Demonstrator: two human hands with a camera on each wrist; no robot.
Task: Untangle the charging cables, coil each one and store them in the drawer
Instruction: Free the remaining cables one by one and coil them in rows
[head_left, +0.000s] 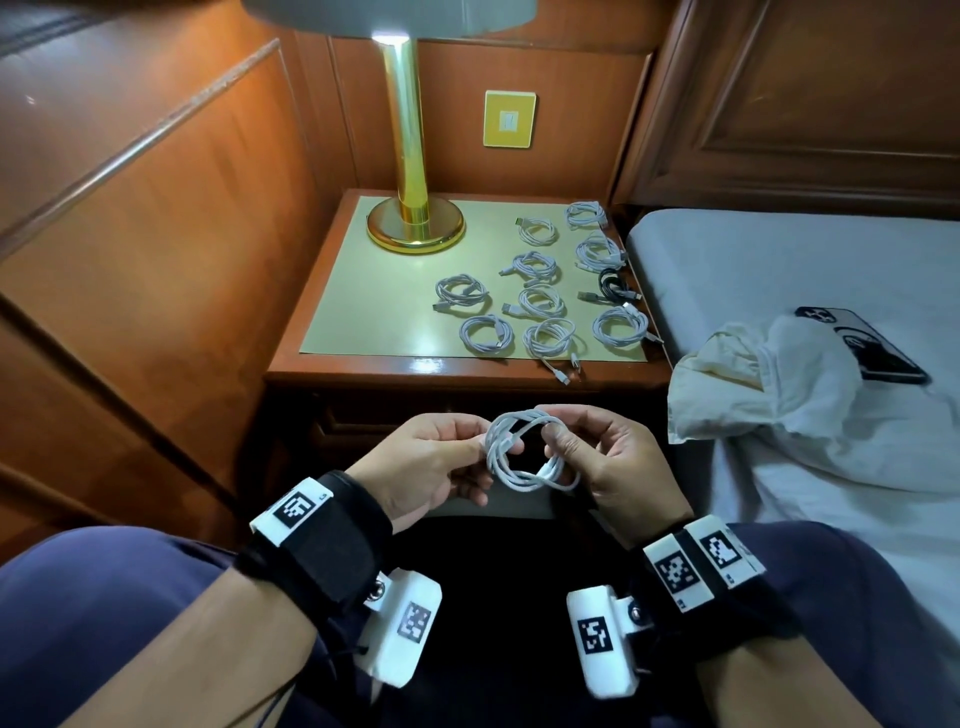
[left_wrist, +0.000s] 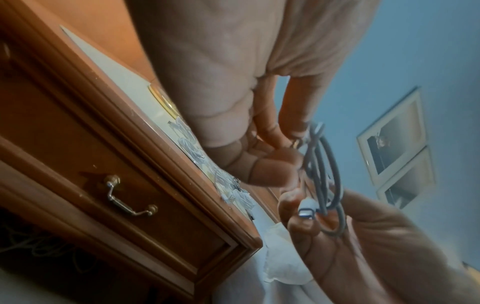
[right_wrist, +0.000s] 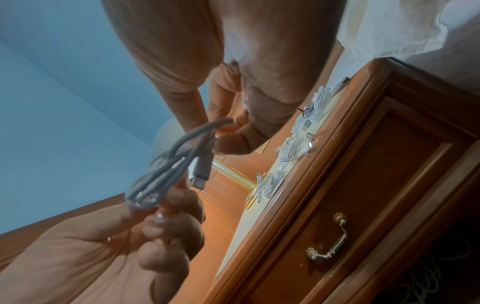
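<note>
Both hands are holding one coiled white cable (head_left: 524, 451) near the person, in front of the nightstand's closed drawer (left_wrist: 124, 197): the left hand (head_left: 423, 467) is pinching its left side and the right hand (head_left: 618, 462) is pinching its right side. Ten more coiled cables (head_left: 540, 301) are lying on the right half of the nightstand top (head_left: 363, 291), just right of the brass lamp (head_left: 413, 218).

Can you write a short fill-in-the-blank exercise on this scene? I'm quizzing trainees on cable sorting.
1. Both hands hold a coiled white cable above the person's ____.
2. Among the coiled cables on the nightstand, exactly one is ____ in colour.
3. The nightstand's drawer is ____.
4. The lamp has a ____-coloured base.

Missing words: lap; black; closed; gold
</note>
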